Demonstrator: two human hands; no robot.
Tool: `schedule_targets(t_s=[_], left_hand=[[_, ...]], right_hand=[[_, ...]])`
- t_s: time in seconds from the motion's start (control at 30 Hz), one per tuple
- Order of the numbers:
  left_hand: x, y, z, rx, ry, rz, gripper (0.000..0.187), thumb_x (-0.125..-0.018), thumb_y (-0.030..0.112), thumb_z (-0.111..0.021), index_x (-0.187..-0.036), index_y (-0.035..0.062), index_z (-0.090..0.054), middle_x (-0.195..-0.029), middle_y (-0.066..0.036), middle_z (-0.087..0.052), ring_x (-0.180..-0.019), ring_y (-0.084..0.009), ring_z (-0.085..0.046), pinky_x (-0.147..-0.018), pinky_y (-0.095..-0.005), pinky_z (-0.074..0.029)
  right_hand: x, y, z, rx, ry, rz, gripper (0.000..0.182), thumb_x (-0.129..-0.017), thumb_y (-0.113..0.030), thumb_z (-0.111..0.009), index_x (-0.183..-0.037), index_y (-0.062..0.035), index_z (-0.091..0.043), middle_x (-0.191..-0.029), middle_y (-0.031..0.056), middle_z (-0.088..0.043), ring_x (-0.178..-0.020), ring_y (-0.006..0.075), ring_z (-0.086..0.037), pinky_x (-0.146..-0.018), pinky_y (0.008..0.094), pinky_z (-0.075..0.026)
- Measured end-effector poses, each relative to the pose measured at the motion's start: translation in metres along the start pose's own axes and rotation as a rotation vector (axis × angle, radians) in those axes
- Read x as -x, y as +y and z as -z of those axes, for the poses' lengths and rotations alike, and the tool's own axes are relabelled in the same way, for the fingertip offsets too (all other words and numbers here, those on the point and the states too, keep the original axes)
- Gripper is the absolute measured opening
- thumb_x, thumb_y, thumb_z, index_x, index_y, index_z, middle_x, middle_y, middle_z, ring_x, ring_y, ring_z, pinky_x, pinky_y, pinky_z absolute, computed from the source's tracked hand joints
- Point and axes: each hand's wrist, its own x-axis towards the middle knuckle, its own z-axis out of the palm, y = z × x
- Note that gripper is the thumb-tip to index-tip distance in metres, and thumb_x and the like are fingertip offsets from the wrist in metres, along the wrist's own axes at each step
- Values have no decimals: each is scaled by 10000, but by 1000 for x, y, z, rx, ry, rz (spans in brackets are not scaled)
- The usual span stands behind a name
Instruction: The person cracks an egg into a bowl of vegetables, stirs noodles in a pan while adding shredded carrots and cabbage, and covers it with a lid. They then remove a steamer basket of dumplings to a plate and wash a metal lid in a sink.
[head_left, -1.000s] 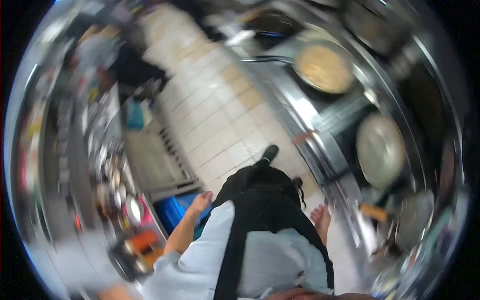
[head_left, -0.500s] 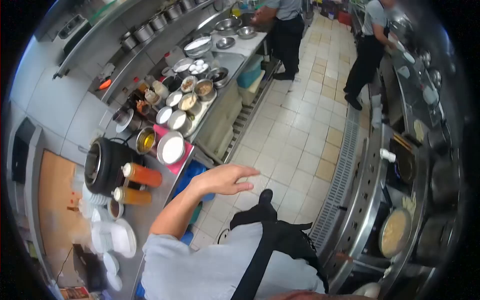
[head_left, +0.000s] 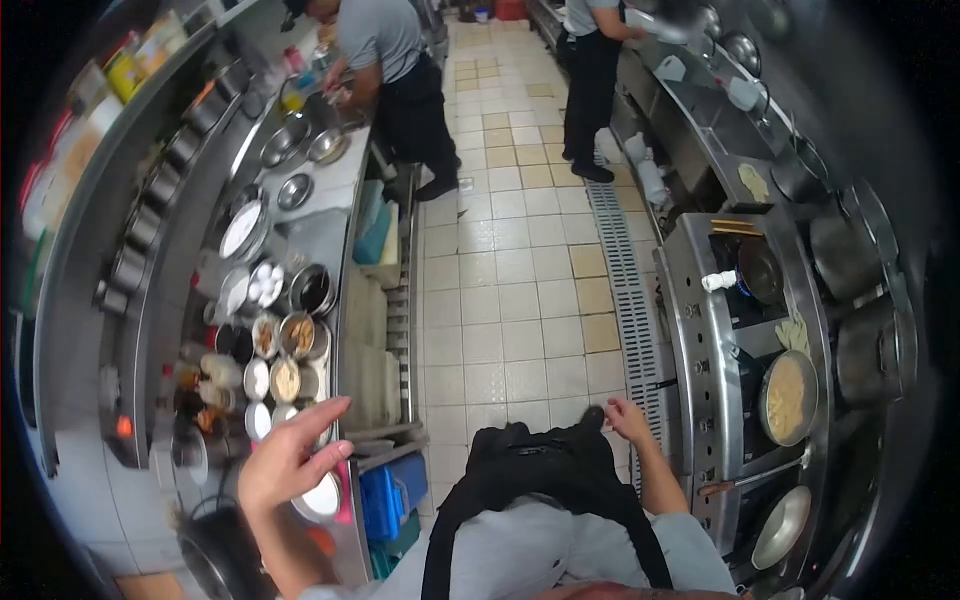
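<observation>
My left hand (head_left: pixel 283 462) is raised beside the left counter with its fingers stretched out and thumb apart; nothing is in it. Behind it, partly hidden, is a bowl of white contents (head_left: pixel 320 500). Farther along stand metal pots of ingredients, one with pale bits (head_left: pixel 286 380), and a bowl of eggs (head_left: pixel 266 285). My right hand (head_left: pixel 628 420) hangs over the floor near the stove front (head_left: pixel 700 350), fingers loosely bent and apart, with no object visible in it. On the stove sits a frying pan (head_left: pixel 788 400) with pale yellow food.
A second pan (head_left: pixel 782 528) lies nearer on the stove. Blue bins (head_left: pixel 385 500) stand under the left counter. One person (head_left: pixel 400 90) works at the far left counter, another (head_left: pixel 590 80) at the far right. A floor grate (head_left: pixel 625 300) runs along the tiled aisle (head_left: pixel 500 300).
My view has swung left, now facing straight down the aisle. My right hand has come into view. My left hand now appears in front of the left counter, still open.
</observation>
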Motion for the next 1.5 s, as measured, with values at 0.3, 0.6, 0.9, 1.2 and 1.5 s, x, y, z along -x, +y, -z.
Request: schedule_targets(t_s=[0.3,0.6,0.9,1.2,1.5], left_hand=[[-109,2,49,-49,31,-162,545,-893,277,-714,-1313,-36,-563,-1318,-249,-585,-1250,-389,-553,-1019,-394,-464],[-94,15,78,29,402,272,545,-899,311,-698,-1320,-9,-567,-1316,-222,-591,-1128,-381,-621,-920,-388,-524],[-98,-36,135,44,596,353,552,-875,271,-728,-1317,-18,-569,-1297,-231,-600,-1166,-379,-608,-936,-386,-514],[-107,-144,224,112,659,416,561,-854,217,-720,-1308,-69,-557,-1305,-281,-585,-1220,-398,-583,-1018,-378,-452],[-140,-203,284,83,563,403,564,-890,308,-697,-1257,-103,-576,-1247,-310,-607,-1168,-421,-611,-1005,-415,-464]], right_hand=[[-100,34,-22,113,-209,-35,352,-927,-272,-598,-1071,38,-681,-974,174,-721,-921,275,-688,-828,398,-528],[-419,-140,13,258,-523,101,239,-968,-208,-562,-1021,9,-648,-789,67,-665,-668,171,-648,-608,312,-519],[-544,-461,-72,105,-416,511,246,-995,-207,-558,-1134,-9,-603,-812,45,-636,-673,119,-619,-580,266,-509],[-510,-509,-193,721,-840,838,311,-932,-209,-596,-1184,-31,-637,-868,201,-689,-743,322,-662,-695,415,-526],[-486,-605,-211,240,-525,605,259,-981,-149,-532,-1163,-4,-647,-816,147,-682,-728,233,-671,-693,366,-536]])
